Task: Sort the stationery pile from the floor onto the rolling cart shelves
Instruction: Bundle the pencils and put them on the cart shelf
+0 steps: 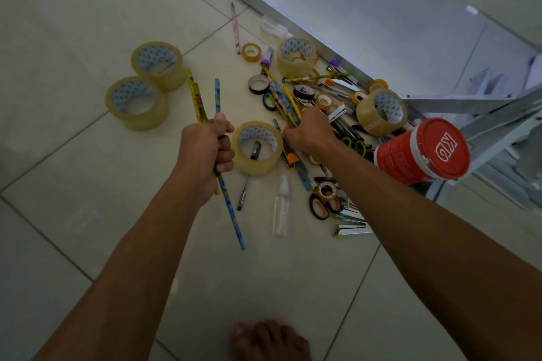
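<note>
Head view: the left hand [205, 149] has its fingers [224, 152] clamped on 2 pencils [218, 97], 1 yellow, 1 blue. The right hand [308, 133] has its fingers curled round more pencils in the stationery pile [322, 114] on the floor [73, 23]. This looks like gathering pencils; next comes lifting the bunch to the cart [484, 108] at far right. A red tub [422, 152] lies tipped, lidded, contents hidden.

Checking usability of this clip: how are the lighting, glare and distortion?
Head view: dim, greenish light; soft glare streaks on the floor tiles and the cart's shelf; wide-angle bending stretches both forearms; the stationery pile stays legible, fine details murky.
</note>
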